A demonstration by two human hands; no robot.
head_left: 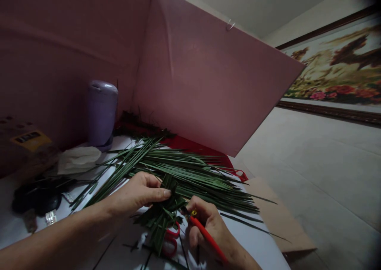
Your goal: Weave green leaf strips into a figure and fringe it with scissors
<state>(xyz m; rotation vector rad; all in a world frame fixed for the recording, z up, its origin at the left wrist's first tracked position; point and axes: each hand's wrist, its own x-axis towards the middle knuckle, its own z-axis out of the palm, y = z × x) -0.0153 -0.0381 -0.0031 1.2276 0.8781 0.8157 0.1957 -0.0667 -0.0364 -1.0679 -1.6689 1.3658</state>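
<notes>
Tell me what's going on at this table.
A person's left hand pinches a bunch of folded, woven-looking green leaf strips. Their right hand grips a red-handled tool, its working end close beside the strips; whether it touches them is unclear. Below are what look like red scissor handles. Long green leaves lie spread behind the hands, and a purple container stands at the back left.

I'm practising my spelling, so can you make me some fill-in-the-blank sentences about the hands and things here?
1. The left hand pinches folded leaves coloured ____.
2. In the right hand is a tool with a long red ____.
3. The purple container stands nearer the view's ____ edge than its right edge.
4. The framed picture hangs on a ____.

Missing words: green; handle; left; wall.
</notes>
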